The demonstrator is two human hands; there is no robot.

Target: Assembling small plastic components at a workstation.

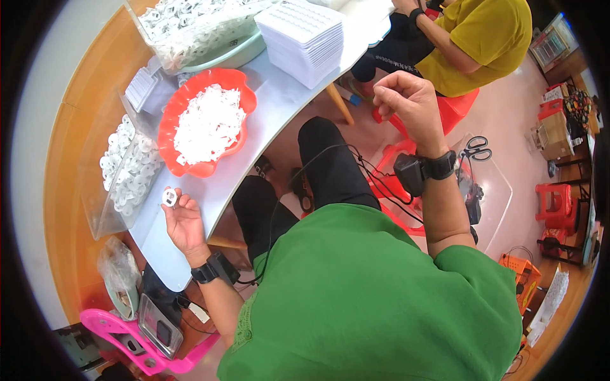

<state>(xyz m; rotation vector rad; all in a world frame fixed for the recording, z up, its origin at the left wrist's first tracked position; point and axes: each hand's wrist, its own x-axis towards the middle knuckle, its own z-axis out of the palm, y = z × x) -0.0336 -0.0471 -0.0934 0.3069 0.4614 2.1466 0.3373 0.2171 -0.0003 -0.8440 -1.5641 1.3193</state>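
Between thumb and fingers, my left hand [184,225] pinches a small white round plastic part [169,197] with a dark opening in it, over the near-left end of the table. My right hand [410,105] is raised off the table's edge on the right, thumb and fingertips drawn together. Whatever they may hold is too small to make out. A red scalloped bowl [166,143] heaped with small white pieces [210,124] lies beyond my left hand. Left of the bowl, a clear bin [101,219] contains many white round parts [130,168].
A stack of white trays [302,44] stands at the far table edge, beside a green basin [244,54] under a clear bin of white parts. A person in a yellow shirt [486,41] sits at upper right. Scissors [476,149] lie to my right; a pink chair [105,320] is lower left.
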